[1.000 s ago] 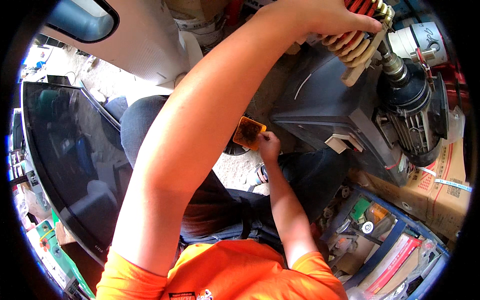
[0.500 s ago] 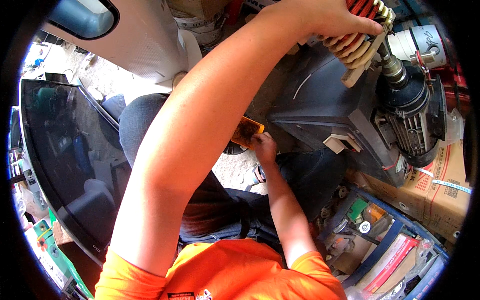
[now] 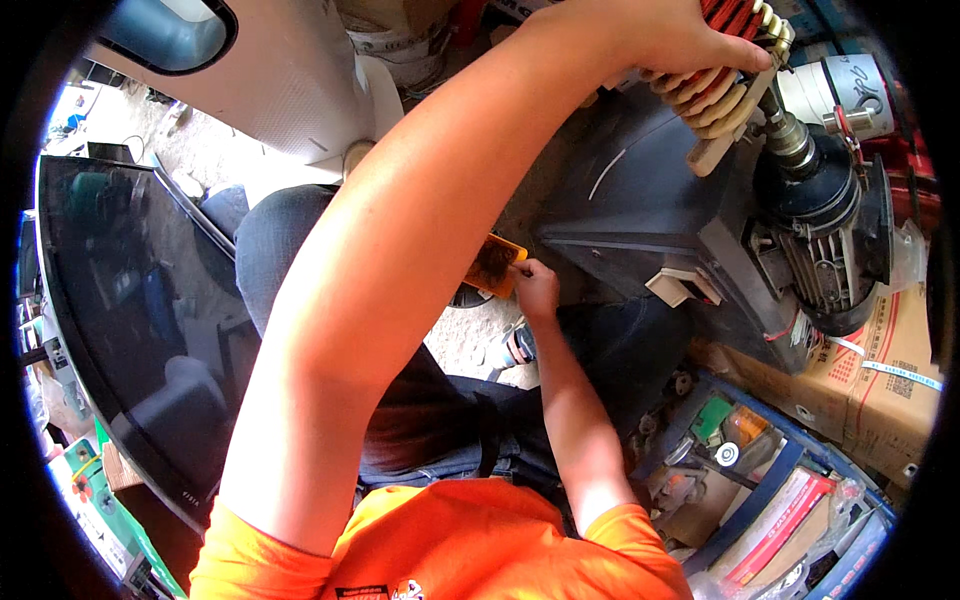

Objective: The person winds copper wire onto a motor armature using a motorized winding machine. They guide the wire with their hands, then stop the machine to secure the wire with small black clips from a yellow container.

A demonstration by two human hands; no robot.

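At the right hand's (image 3: pixel 538 286) fingertips sits a shallow, orange-yellow, dark-bottomed tray (image 3: pixel 512 246), partly hidden behind the left forearm (image 3: pixel 400 240), while a coil of cream loops and red strands (image 3: pixel 712 108) slants under the left hand's (image 3: pixel 672 38) thumb.

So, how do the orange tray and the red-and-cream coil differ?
Colour: the orange tray has a dark patch; the coil is cream and red. Shape: the tray looks flat, the coil rounded and ridged. Place: the tray is pinched by the right hand, the coil sits at the left hand. Both are partly hidden.
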